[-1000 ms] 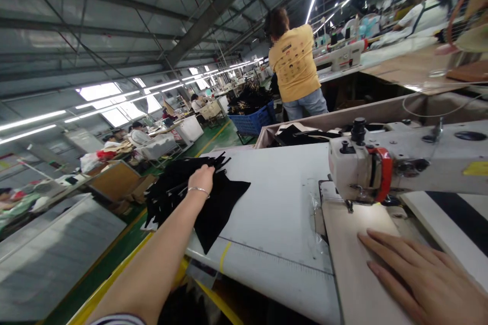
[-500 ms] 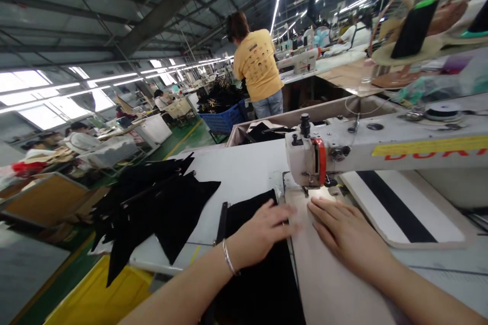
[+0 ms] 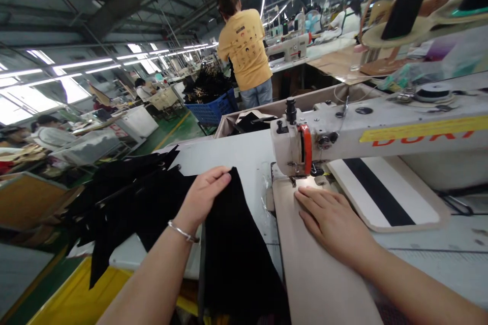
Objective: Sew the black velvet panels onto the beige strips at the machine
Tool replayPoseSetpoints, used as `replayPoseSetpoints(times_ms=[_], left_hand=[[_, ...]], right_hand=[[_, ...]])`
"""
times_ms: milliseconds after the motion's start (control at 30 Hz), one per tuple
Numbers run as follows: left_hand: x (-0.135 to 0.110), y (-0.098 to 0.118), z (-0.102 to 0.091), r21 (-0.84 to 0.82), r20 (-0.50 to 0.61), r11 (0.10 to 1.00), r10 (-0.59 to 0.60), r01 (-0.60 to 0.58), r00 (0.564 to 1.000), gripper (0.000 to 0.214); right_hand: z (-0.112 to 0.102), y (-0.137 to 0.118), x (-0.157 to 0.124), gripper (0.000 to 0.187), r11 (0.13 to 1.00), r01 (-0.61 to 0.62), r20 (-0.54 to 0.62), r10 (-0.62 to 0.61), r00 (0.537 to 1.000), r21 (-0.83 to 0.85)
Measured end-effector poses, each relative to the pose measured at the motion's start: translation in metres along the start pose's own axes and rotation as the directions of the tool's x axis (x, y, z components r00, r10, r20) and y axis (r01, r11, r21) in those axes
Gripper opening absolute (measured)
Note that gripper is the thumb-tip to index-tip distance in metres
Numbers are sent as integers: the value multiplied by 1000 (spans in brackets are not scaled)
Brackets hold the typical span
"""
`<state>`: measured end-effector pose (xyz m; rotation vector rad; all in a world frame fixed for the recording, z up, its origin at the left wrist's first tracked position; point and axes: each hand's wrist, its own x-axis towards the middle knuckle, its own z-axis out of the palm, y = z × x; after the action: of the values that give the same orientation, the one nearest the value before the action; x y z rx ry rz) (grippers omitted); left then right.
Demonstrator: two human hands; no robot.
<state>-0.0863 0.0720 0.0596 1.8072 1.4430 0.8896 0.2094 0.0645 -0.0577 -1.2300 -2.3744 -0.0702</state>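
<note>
My left hand [image 3: 208, 190] pinches the top edge of a black fabric piece [image 3: 236, 249], which hangs down toward me left of the needle. My right hand [image 3: 324, 216] lies flat, fingers outstretched, on a beige strip of material [image 3: 305, 269]. The strip's far end sits by the presser foot [image 3: 293, 181] of the sewing machine [image 3: 343, 132]. To the right of the needle, under the machine arm, a white panel [image 3: 385, 195] with a black stripe and beige edging rests on the table.
Black fabric pieces [image 3: 125, 203] are piled at the table's left side, above a yellow bin [image 3: 80, 294]. Behind the table stand a blue crate [image 3: 211, 109] of dark pieces and a person in a yellow shirt [image 3: 246, 51]. A black thread cone [image 3: 407, 5] stands upper right.
My left hand has moved left from beside the beige strip and taken hold of the black fabric's edge, lifting it. My right hand stays flat on the strip. The view has shifted slightly.
</note>
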Motion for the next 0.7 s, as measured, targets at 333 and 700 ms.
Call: replayPoseSetpoints(times_ms=[333,700], left_hand=[[50,-21,130,253,158,967,-11,-30,987,9],[67,-25,141,367,82,928,42,-70,996,8]], right_hand=[[-5,-2,1,41,1000,-6,2,6,1000,8],[-2,-2,0,46,1000,-29,41,29,999,0]])
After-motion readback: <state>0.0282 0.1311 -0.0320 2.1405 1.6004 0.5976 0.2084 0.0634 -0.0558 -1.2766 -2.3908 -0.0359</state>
